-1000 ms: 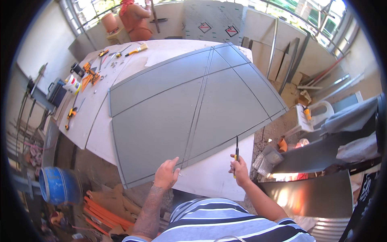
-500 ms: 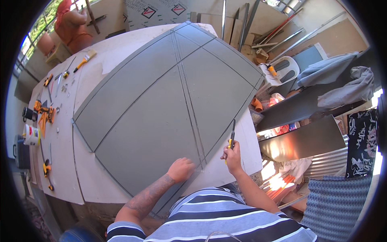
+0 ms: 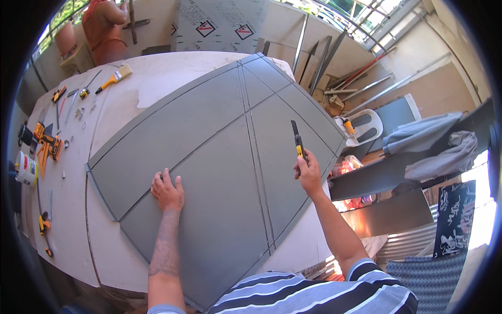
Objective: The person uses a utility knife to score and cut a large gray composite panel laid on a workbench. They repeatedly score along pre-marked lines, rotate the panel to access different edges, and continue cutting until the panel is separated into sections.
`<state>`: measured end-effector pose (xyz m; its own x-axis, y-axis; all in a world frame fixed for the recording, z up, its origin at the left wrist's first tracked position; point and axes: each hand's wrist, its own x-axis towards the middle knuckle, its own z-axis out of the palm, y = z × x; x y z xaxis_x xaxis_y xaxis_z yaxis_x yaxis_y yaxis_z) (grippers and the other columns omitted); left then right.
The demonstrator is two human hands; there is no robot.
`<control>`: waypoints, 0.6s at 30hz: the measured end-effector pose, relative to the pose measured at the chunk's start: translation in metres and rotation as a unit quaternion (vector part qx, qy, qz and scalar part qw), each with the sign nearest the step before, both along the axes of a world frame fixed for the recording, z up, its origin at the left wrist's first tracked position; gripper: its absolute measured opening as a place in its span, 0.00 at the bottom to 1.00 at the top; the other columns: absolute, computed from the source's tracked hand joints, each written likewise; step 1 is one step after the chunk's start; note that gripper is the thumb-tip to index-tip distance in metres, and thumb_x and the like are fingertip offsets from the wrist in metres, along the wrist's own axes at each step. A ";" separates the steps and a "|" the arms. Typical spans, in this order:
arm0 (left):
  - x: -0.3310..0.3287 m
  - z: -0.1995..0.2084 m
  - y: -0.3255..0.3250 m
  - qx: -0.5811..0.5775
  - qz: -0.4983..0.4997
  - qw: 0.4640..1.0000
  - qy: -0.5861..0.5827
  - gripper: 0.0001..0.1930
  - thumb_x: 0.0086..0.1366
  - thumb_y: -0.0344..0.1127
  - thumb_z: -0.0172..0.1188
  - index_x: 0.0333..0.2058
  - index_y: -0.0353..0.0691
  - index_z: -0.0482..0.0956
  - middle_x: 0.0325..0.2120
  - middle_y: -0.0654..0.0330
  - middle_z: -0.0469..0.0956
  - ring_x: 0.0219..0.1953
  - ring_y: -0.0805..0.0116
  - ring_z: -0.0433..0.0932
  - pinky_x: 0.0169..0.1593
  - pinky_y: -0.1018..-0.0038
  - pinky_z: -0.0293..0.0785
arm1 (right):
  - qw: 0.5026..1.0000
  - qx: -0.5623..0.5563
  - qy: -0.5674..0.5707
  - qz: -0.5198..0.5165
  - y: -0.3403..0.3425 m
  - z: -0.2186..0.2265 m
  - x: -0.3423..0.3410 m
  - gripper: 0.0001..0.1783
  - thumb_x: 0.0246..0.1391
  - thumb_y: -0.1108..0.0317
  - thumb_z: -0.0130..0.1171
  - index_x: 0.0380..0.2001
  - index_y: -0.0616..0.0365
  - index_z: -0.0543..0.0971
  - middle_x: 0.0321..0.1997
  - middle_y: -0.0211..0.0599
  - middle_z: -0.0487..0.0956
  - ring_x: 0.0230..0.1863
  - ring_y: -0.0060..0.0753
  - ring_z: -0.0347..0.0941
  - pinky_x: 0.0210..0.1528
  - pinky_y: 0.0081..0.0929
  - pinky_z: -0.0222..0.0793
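A large grey panel point(image 3: 214, 183), scored with dark straight grooves, lies slantwise across the white table. My left hand point(image 3: 168, 192) rests on its left part, beside a long groove, with the fingers spread and nothing held. In my right hand point(image 3: 308, 172) is a utility knife point(image 3: 298, 140) with a black and yellow handle. Its dark blade points away from me, over the right part of the panel. A pair of close parallel grooves runs between my two hands. From this view I cannot tell how high the knife is above the surface.
Along the left of the white table point(image 3: 125, 251) lie a paintbrush point(image 3: 116, 78), a yellow-black power tool point(image 3: 49, 144), a white tub point(image 3: 26, 168) and small hardware. A white plastic chair point(image 3: 368, 125) stands beyond the right edge. Another person point(image 3: 104, 31) is at the far left.
My left hand has moved left and away from me, and its fingers have spread on the panel. My right hand has carried the utility knife farther out over the panel. The view has shifted.
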<state>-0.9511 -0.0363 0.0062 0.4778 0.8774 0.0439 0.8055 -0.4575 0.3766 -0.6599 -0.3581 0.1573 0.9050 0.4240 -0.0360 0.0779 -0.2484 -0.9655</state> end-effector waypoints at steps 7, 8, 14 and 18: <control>0.011 0.000 -0.008 -0.017 0.004 0.997 0.079 0.35 0.78 0.58 0.52 0.75 0.47 0.61 0.74 0.47 0.57 0.79 0.49 0.52 0.80 0.48 0.47 | 0.999 -0.009 -0.010 0.049 0.120 -0.037 0.120 0.17 0.74 0.64 0.53 0.57 0.64 0.78 0.31 0.33 0.77 0.19 0.21 0.74 0.22 0.26 0.72; 0.009 0.010 -0.006 -0.019 0.001 0.996 0.083 0.35 0.78 0.58 0.52 0.75 0.46 0.61 0.75 0.46 0.57 0.79 0.48 0.51 0.80 0.47 0.47 | 0.998 -0.024 -0.031 0.049 0.143 -0.035 0.139 0.17 0.74 0.64 0.53 0.56 0.64 0.79 0.31 0.33 0.77 0.19 0.22 0.74 0.22 0.27 0.72; 0.016 0.001 0.003 0.011 0.001 0.996 0.092 0.34 0.78 0.55 0.52 0.75 0.46 0.61 0.74 0.44 0.57 0.79 0.45 0.52 0.79 0.43 0.46 | 0.958 -0.211 -0.186 0.059 0.303 -0.076 0.296 0.22 0.68 0.59 0.57 0.60 0.58 0.82 0.40 0.53 0.88 0.25 0.44 0.85 0.30 0.40 0.81; 0.015 0.004 0.001 0.004 -0.003 0.996 0.084 0.34 0.77 0.52 0.55 0.75 0.45 0.62 0.74 0.43 0.57 0.78 0.41 0.52 0.77 0.40 0.45 | 0.944 -0.246 -0.215 0.030 0.373 -0.082 0.337 0.21 0.67 0.62 0.53 0.57 0.58 0.84 0.41 0.53 0.88 0.28 0.45 0.87 0.35 0.41 0.84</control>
